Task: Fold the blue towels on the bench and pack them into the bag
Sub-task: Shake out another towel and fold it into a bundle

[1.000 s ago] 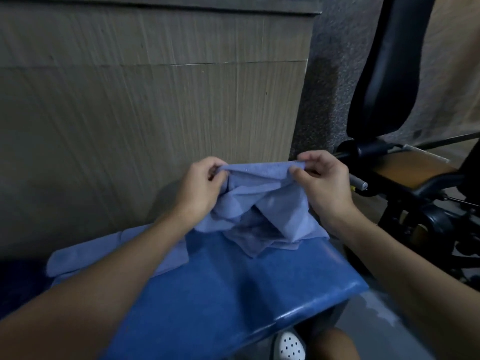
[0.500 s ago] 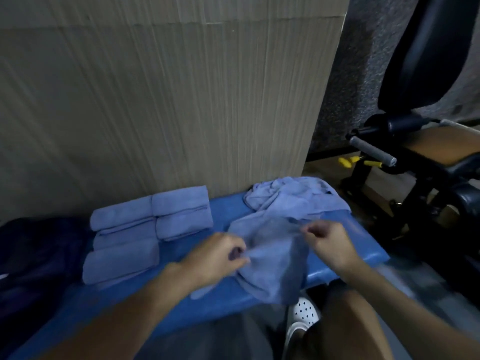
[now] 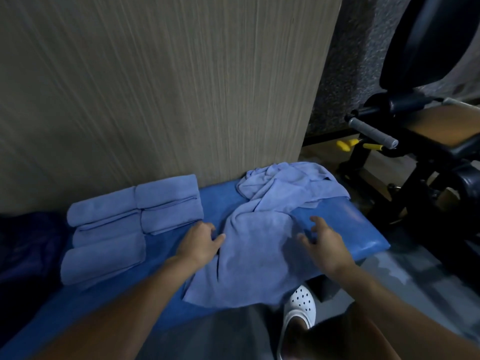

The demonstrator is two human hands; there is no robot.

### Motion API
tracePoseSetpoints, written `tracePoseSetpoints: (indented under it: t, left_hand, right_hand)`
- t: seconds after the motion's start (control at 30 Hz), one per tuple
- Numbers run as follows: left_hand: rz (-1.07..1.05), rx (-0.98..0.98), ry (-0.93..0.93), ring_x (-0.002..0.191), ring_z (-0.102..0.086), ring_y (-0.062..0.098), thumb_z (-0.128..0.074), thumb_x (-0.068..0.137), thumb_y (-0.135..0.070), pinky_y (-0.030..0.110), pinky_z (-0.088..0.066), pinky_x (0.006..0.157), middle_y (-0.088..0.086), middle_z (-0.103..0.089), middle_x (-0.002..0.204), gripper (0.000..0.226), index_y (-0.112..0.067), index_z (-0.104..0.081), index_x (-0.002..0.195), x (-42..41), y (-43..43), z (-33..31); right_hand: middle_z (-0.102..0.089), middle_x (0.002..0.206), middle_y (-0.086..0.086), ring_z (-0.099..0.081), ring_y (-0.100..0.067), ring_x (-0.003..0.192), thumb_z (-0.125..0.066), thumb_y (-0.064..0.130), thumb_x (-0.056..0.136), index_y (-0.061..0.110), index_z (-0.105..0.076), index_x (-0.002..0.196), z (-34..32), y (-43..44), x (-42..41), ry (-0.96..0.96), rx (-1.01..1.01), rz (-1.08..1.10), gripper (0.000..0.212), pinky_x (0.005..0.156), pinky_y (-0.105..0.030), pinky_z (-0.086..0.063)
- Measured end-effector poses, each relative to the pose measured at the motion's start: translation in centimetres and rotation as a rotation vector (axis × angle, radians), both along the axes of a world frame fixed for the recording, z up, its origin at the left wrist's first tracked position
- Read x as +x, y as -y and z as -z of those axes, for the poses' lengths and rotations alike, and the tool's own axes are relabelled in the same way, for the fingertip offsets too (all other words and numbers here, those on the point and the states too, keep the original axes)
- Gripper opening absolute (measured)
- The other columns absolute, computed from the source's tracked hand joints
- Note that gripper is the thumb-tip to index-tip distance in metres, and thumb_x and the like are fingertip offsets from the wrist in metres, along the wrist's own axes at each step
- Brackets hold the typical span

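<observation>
My left grip (image 3: 200, 241), fingers loose, touched the left edge of the blue towel (image 3: 254, 255) lying flat on the desk (image 3: 350, 229). My right grip (image 3: 324, 246) was spread at its right edge, holding nothing. Folded towels (image 3: 130, 222) lay further left.

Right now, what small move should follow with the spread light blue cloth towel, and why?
Probably smooth the light blue cloth towel flat: it lies wrinkled on the blue padded bench, drooping over its near edge, left hand and right hand flanking it.
</observation>
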State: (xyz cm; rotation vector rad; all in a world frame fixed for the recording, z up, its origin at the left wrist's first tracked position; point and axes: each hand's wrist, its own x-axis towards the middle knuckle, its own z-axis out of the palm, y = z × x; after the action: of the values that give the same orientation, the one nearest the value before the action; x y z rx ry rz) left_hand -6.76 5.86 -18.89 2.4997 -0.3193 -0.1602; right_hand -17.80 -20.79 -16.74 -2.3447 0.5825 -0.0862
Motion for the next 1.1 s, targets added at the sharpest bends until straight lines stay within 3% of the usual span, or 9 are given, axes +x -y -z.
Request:
tracePoseSetpoints:
  t: [0.13,0.23,0.33,0.43,0.57,0.7,0.8,0.9,1.1]
  left_hand:
    - [0.025,0.027,-0.012,0.053,-0.048,0.015,-0.070,0.086,-0.027,0.034,-0.043,0.055,0.000,-0.045,0.053,0.046,-0.012,-0.043,0.051,0.5,0.9,0.7]
    - [-0.006,0.039,-0.049,0.067,-0.062,0.021,-0.068,0.083,-0.022,0.040,-0.056,0.066,0.005,-0.062,0.066,0.023,-0.009,-0.058,0.067,0.3,1.5,0.5]
    - [-0.071,-0.047,-0.063,0.062,-0.054,0.017,-0.060,0.087,-0.015,0.034,-0.047,0.059,0.001,-0.056,0.065,0.015,-0.010,-0.052,0.074,0.4,1.6,-0.4]
    - [-0.142,-0.193,-0.046,0.055,-0.043,0.012,-0.058,0.090,-0.012,0.029,-0.038,0.056,-0.002,-0.046,0.059,0.017,-0.013,-0.049,0.076,1.1,1.0,-2.3]
    - [-0.208,-0.465,0.028,0.066,-0.052,0.010,-0.065,0.090,-0.011,0.027,-0.043,0.067,-0.001,-0.057,0.072,0.018,-0.021,-0.053,0.082,1.6,0.1,-6.4]
    - [-0.185,-0.644,0.113,0.065,-0.057,-0.004,-0.064,0.093,-0.009,0.009,-0.044,0.065,-0.002,-0.065,0.080,0.006,-0.012,-0.065,0.097,1.5,-1.6,-11.6]
    - [-0.200,-0.705,0.163,0.075,-0.059,-0.001,-0.058,0.097,-0.013,0.015,-0.046,0.073,-0.002,-0.069,0.088,0.013,-0.009,-0.070,0.100,1.0,-3.7,-14.7]
    - [-0.256,-0.708,0.256,0.080,-0.060,-0.002,-0.054,0.098,-0.012,0.010,-0.047,0.075,0.000,-0.070,0.097,0.018,-0.008,-0.071,0.104,0.0,-5.8,-17.3]
    - [-0.327,-0.769,0.301,0.097,-0.065,0.017,-0.052,0.098,-0.009,0.036,-0.053,0.090,-0.004,-0.069,0.093,0.021,-0.021,-0.069,0.099,-2.6,-10.0,-19.4]
  right_hand:
    - [-0.066,0.107,-0.013,-0.058,-0.036,0.108,-0.064,0.031,0.089,0.014,-0.042,0.136,0.8,-0.1,2.3,-0.069,-0.007,-0.007,0.055,0.089,-0.044,-0.047]
    - [-0.063,0.083,-0.009,-0.060,-0.037,0.092,-0.062,0.024,0.088,0.015,-0.054,0.087,1.2,-0.4,3.0,-0.076,-0.061,-0.026,0.012,0.075,-0.040,-0.048]
    - [-0.046,0.058,-0.002,-0.048,-0.030,0.065,-0.056,0.014,0.088,0.015,-0.039,0.060,1.2,-0.2,3.3,0.004,-0.039,0.030,0.033,0.058,-0.035,-0.037]
    - [-0.042,0.055,0.000,-0.038,-0.017,0.054,-0.054,0.009,0.088,0.015,-0.037,0.059,-0.1,0.5,3.7,0.098,0.016,0.049,0.035,0.053,-0.036,-0.027]
    - [-0.055,0.063,-0.006,-0.047,-0.013,0.056,-0.055,0.003,0.088,0.013,-0.051,0.075,-3.2,0.2,4.3,0.309,0.201,0.054,0.017,0.048,-0.024,-0.037]
    - [-0.066,0.088,-0.014,-0.059,-0.019,0.077,-0.053,-0.002,0.091,0.012,-0.058,0.105,-7.3,-1.2,4.7,0.487,0.356,-0.014,0.020,0.069,-0.031,-0.047]
    - [-0.068,0.095,-0.005,-0.060,-0.017,0.084,-0.049,-0.007,0.088,0.013,-0.064,0.106,-10.1,-2.5,4.9,0.543,0.353,-0.040,0.031,0.074,-0.030,-0.047]
    - [-0.064,0.079,-0.001,-0.054,-0.005,0.061,-0.047,-0.005,0.090,0.014,-0.067,0.104,-12.6,-3.9,4.8,0.598,0.370,-0.029,0.031,0.058,-0.022,-0.044]
    - [-0.054,0.068,0.003,-0.045,0.003,0.048,-0.048,-0.006,0.090,0.014,-0.065,0.099,-14.6,-3.9,3.9,0.737,0.400,0.035,0.029,0.044,-0.009,-0.031]
